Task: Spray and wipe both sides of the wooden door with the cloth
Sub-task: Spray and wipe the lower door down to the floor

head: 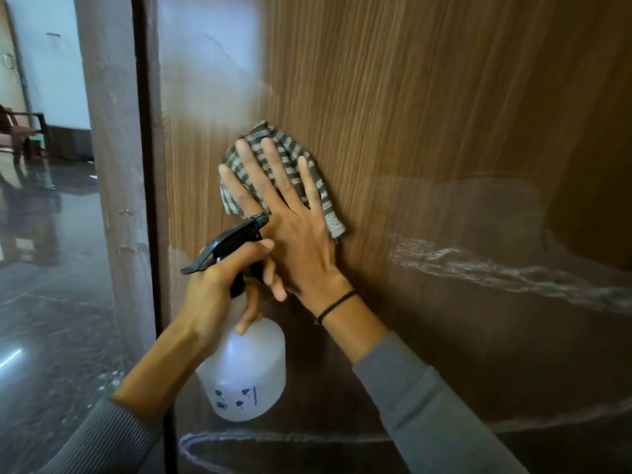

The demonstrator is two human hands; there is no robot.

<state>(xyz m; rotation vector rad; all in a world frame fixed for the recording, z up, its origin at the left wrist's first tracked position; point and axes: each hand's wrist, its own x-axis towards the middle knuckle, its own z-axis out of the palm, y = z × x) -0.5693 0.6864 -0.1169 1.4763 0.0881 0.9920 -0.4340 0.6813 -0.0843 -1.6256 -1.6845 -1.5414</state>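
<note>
Head view: at frame centre the right hand (294, 241) lies flat, fingers straight and spread, pressing the striped cloth (290, 148) against the wooden door (427, 114); much of the cloth is hidden under the palm. Below and left of it, the left hand (219, 289) curls round the neck of the spray bottle (246, 367), covering it and overlapping the right hand's thumb side. Whitish wet streaks (496, 268) cross the door at right. A blurred chair (20, 128) sits at upper left, cut off by the edge.
</note>
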